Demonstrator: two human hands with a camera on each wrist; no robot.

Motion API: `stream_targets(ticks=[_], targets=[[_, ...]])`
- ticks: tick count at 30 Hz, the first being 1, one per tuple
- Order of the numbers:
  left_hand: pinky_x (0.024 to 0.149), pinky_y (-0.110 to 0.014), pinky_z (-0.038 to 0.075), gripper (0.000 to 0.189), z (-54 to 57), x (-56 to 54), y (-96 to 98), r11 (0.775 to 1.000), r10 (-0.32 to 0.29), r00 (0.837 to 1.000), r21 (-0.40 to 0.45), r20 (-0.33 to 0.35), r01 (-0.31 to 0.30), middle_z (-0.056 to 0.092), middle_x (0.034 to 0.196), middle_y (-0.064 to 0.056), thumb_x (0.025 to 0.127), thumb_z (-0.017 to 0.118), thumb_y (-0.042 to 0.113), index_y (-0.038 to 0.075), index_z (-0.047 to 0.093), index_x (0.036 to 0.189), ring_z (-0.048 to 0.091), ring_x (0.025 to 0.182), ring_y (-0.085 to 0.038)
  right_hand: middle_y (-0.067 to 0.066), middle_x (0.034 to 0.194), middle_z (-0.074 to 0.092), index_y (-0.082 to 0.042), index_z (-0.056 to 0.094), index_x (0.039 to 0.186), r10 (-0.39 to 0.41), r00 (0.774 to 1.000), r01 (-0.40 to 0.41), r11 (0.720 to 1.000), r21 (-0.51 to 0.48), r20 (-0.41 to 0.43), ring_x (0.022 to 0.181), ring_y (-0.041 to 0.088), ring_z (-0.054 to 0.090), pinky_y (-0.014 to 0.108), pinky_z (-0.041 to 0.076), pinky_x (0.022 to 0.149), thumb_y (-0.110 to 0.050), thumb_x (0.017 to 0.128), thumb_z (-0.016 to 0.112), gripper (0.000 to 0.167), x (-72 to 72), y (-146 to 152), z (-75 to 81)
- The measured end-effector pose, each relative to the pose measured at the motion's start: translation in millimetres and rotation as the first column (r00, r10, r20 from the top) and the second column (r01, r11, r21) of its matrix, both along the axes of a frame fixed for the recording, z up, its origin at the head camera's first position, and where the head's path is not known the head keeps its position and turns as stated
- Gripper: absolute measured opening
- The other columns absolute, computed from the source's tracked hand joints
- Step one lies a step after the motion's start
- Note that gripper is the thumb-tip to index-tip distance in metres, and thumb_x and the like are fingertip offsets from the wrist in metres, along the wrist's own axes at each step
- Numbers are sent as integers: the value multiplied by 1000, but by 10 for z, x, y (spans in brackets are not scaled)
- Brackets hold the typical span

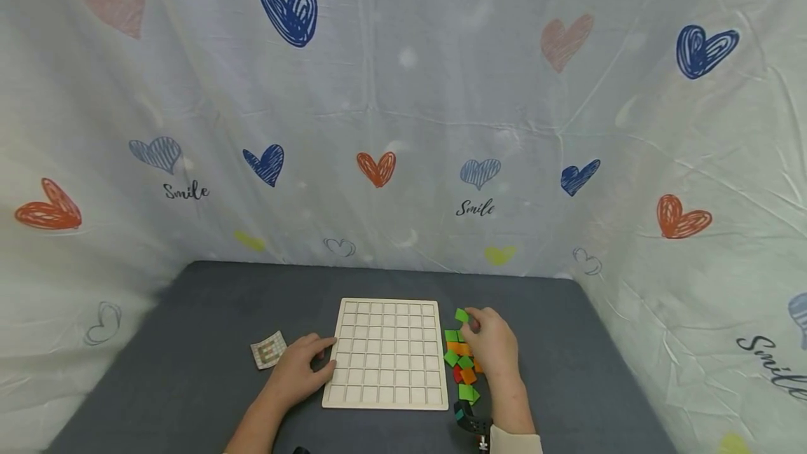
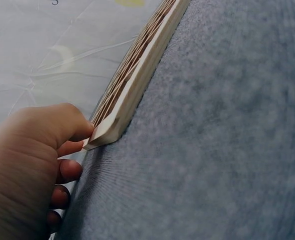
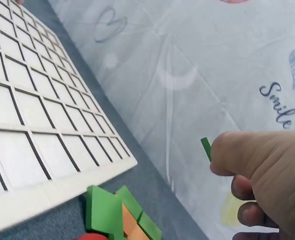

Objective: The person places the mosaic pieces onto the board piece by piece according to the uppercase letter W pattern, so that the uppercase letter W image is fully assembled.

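A pale wooden grid board (image 1: pixel 385 399) lies flat on the table. My left hand (image 1: pixel 300 372) touches its left edge with thumb and index finger; in the left wrist view, the hand (image 2: pixel 32 160) meets the board's edge (image 2: pixel 130 97) at a corner. My right hand (image 1: pixel 494 343) pinches a small green square tile (image 1: pixel 461 315) between thumb and index finger, above the loose tiles. The right wrist view shows this tile (image 3: pixel 206 148) edge-on, mostly hidden by the thumb. Beside the board's right edge lie several green tiles (image 3: pixel 105 210), with orange (image 1: pixel 468 375) and red ones.
A small card with a coloured grid pattern (image 1: pixel 268 351) lies left of the board, close to my left hand. The dark grey table (image 1: pixel 189 370) is surrounded by a pale curtain (image 1: pixel 403 90) printed with hearts. A black strap-like object (image 1: pixel 469 420) is near my right wrist.
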State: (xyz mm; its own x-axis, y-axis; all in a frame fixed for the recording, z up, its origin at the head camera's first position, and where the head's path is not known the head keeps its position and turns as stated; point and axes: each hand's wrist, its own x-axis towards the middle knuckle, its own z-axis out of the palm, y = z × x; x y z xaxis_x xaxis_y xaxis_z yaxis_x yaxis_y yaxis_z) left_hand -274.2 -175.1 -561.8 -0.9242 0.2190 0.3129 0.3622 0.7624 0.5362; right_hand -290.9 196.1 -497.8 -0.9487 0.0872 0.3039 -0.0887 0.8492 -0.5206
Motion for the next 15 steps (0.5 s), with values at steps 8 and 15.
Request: stream_targets(ticks=[8, 15], targets=[[66, -29, 36, 35, 12, 14, 11, 1000, -7, 1000, 0, 12, 7, 44, 78, 13, 87, 80, 18, 13, 76, 122, 37, 66, -4, -5, 72, 39, -8, 75, 125, 109, 993, -106, 992, 62, -43, 56, 11, 29, 29, 26, 53, -14, 93, 69, 33, -38, -207, -15], [66, -29, 36, 34, 22, 11, 4, 1000, -10, 1000, 7, -8, 10, 45, 78, 13, 87, 80, 17, 13, 76, 120, 37, 66, -4, -9, 67, 38, -7, 78, 118, 191, 975, -177, 977, 120, -115, 51, 8, 26, 26, 25, 51, -11, 89, 71, 30, -53, -422, -74]])
